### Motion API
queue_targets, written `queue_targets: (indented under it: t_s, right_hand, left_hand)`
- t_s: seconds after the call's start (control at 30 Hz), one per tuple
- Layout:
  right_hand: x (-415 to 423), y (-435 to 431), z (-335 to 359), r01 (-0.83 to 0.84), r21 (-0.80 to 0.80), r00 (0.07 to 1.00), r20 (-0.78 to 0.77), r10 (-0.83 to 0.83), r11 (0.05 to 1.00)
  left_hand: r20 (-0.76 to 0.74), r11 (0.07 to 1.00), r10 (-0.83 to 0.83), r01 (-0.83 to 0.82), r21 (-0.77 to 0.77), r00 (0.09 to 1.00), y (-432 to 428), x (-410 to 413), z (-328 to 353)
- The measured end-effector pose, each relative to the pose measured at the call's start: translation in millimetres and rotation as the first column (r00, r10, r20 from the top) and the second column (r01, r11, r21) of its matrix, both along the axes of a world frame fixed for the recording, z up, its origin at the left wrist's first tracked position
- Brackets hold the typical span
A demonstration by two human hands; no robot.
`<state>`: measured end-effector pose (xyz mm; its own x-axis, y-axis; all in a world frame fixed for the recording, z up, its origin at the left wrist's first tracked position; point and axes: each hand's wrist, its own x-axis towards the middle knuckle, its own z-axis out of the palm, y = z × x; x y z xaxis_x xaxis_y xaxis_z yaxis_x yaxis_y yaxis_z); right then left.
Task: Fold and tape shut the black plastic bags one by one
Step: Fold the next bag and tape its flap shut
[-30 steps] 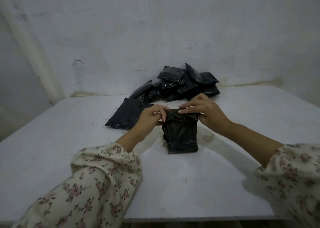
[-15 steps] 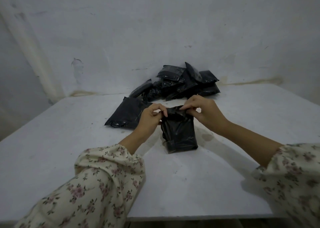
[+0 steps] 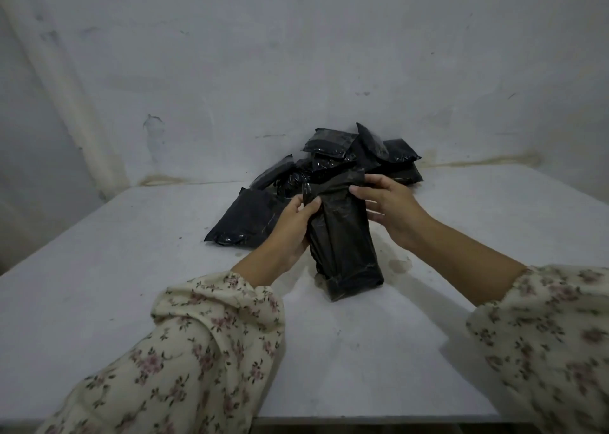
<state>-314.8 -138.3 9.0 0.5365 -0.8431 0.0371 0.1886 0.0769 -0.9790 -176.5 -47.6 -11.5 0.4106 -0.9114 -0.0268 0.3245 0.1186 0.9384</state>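
A black plastic bag [image 3: 346,242] stands on its lower end in the middle of the white table [image 3: 131,285], its top flap unfolded and raised. My left hand [image 3: 290,226] grips the bag's left side, thumb pressed on the upper edge. My right hand [image 3: 392,206] holds the flap's right edge with thumb and fingertips, the other fingers spread. Both sleeves are cream with a floral print.
A pile of taped black bags [image 3: 349,156] lies against the wall behind the held bag. One flat black bag [image 3: 247,222] rests to the left of my left hand. A damp stain [image 3: 400,264] marks the table to the right of the bag.
The bag's folded top has been opened upward, so the bag now stands taller. Both hands have shifted up and along its sides.
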Motion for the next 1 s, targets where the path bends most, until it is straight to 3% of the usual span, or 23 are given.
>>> queue_targets:
  t_s: [0.13, 0.33, 0.47, 0.57, 0.63, 0.73, 0.87, 1.0]
  right_hand:
    - [-2.6, -0.7, -4.5, -0.049, 0.061, 0.999, -0.019, 0.05, 0.997]
    - [-3.1, 4.5, -7.1, 0.0, -0.128, 0.999, -0.053, -0.007, 0.992]
    - [-1.5, 9.2, -7.2, 0.089, -0.257, 0.995, -0.017, -0.097, 0.962]
    - [-0.1, 10.9, -11.2, 0.267, -0.556, 0.936, -0.044, -0.348, 0.788]
    - [0.1, 15.5, -12.6, 0.262, -0.747, 0.905, -0.029, -0.423, 0.612]
    - [1.0, 16.7, -13.9, 0.181, -0.885, 0.884, -0.044, -0.465, 0.428]
    - [-1.1, 16.3, -11.7, 0.118, -0.922, 0.871, -0.082, -0.485, 0.37]
    - [-2.1, 14.7, -10.9, 0.089, -0.918, 0.838, -0.14, -0.528, 0.386]
  left_hand:
    - [-0.123, 0.998, -0.058, 0.057, -0.01, 0.991, 3.0, -4.9, 5.8]
    - [0.091, 0.999, 0.005, -0.009, 0.042, 0.996, 0.1, -10.0, 6.6]
    - [0.063, 0.997, 0.062, -0.064, 0.038, 0.996, -1.3, -15.3, 6.9]
    - [0.063, 0.995, 0.094, -0.097, 0.037, 0.994, -3.4, -18.1, 6.0]
    - [0.076, 0.995, 0.094, -0.096, 0.024, 0.993, -4.0, -21.3, 6.8]
    - [0.051, 0.997, 0.076, -0.077, 0.011, 0.996, -3.3, -22.3, 7.0]
    - [0.016, 0.999, 0.043, -0.043, 0.004, 0.999, -1.0, -20.6, 7.7]
    - [0.06, 0.999, 0.032, -0.032, -0.002, 0.998, -0.8, -20.5, 7.0]
